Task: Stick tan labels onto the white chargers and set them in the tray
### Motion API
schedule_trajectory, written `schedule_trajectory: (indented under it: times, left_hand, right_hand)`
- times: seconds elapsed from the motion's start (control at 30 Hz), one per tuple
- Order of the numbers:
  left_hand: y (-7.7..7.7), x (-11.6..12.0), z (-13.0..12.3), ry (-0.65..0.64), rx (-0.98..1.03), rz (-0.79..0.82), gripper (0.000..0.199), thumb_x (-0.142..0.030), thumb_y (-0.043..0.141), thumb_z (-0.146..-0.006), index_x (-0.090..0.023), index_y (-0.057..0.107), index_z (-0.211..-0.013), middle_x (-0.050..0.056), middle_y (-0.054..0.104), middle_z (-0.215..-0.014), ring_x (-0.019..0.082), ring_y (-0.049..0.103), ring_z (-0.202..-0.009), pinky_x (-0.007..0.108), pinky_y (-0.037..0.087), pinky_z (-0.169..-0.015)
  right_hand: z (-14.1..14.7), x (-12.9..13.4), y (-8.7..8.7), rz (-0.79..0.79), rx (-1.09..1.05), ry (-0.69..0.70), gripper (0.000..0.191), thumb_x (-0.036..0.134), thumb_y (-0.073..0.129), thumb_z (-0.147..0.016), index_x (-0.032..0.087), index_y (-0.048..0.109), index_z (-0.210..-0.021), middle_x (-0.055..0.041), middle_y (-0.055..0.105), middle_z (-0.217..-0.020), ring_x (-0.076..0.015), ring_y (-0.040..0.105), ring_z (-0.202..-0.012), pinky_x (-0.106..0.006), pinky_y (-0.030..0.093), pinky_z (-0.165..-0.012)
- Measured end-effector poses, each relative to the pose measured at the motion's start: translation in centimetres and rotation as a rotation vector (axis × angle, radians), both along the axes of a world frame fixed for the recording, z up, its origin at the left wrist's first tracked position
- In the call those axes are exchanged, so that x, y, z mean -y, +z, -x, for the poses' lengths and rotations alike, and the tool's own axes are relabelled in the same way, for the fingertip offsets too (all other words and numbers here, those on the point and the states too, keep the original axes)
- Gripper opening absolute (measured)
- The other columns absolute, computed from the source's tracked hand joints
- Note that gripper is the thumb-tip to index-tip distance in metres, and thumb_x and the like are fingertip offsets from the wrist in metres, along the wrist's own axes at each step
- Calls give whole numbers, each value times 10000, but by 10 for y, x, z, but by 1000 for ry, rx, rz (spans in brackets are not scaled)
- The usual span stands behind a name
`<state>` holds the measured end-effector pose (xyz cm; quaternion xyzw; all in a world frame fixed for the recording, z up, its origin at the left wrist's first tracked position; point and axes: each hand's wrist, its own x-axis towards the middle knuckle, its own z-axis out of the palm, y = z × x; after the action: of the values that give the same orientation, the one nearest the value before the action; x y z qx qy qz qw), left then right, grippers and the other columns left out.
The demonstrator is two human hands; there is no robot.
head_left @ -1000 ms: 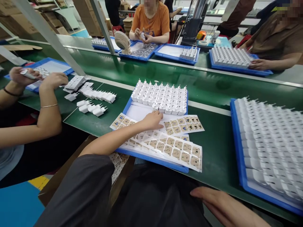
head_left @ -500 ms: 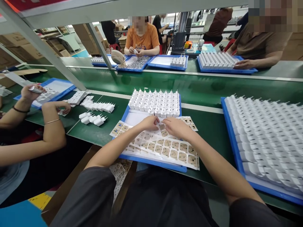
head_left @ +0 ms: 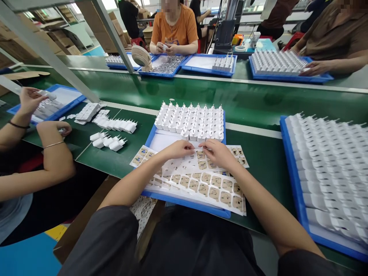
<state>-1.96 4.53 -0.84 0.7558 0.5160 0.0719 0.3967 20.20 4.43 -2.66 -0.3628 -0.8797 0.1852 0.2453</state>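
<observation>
Both hands are over the blue-rimmed tray (head_left: 186, 204) in front of me. My left hand (head_left: 184, 148) has its fingers pinched at the upper edge of a white sticker sheet (head_left: 179, 165). Close to its right, my right hand (head_left: 215, 152) pinches at the same sheet's top edge, its fingertips curled down. Tan stickers remain on the sheet's right part, while its left part is mostly bare backing. More sheets with tan stickers (head_left: 214, 191) lie fanned below. Rows of white plug housings (head_left: 189, 120), pins up, stand at the tray's back.
A large tray of white housings (head_left: 336, 176) stands at the right. Loose housings (head_left: 115, 124) lie left, beside a neighbour's arms (head_left: 57, 153). Slanted metal posts (head_left: 57, 53) cross the upper left. Across the green bench, people sit behind trays and a small fan (head_left: 141, 57).
The view has shifted slightly. My right hand has risen a little on the sheet, and more of the sheet shows between and below my hands. The neighbour's hands have moved left.
</observation>
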Motion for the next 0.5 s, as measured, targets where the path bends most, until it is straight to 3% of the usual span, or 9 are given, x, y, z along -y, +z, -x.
schedule_trajectory:
  times: [0.23, 0.5]
  left_hand:
    - [5, 6, 2, 76, 336, 228, 302, -443, 600, -791, -155, 671, -845, -14, 588, -729, 114, 490, -661, 231, 368, -623]
    - [11, 8, 3, 119, 337, 318, 323, -455, 616, -765, -145, 656, -845, -33, 529, -674, 92, 422, -589, 225, 322, -571]
  right_hand:
    - [0, 1, 1, -325, -99, 132, 153, 206, 573, -940, 226, 701, -1022, -93, 705, -1017, -251, 631, -927, -426, 488, -821]
    - [-2, 3, -1, -456, -79, 174, 101, 193, 604, -929, 222, 693, -966, -75, 728, -1006, -242, 623, -954, -402, 492, -819]
